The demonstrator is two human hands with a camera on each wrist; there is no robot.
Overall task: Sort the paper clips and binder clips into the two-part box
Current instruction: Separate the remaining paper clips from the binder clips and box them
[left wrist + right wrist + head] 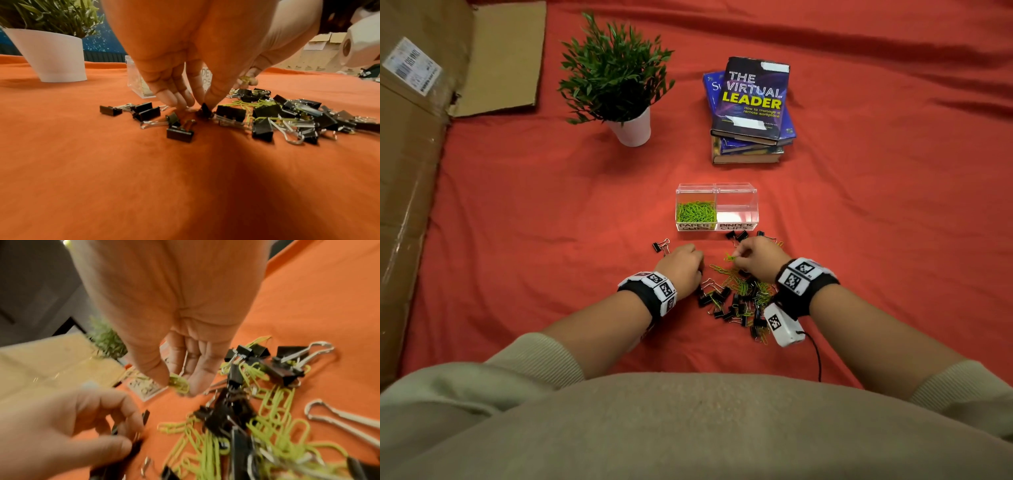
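Note:
A clear two-part box stands on the red cloth; its left half, labelled paper clips, holds green paper clips, and its right half, labelled binder clips, shows nothing inside. A mixed pile of black binder clips and green paper clips lies between my hands. My left hand reaches down at the pile's left edge and pinches a black binder clip at the cloth. My right hand pinches several green paper clips just above the pile.
A potted plant in a white pot stands far left of the box, a stack of books behind it. A flattened cardboard box lines the left edge. Loose binder clips lie left of my left hand, more before the box.

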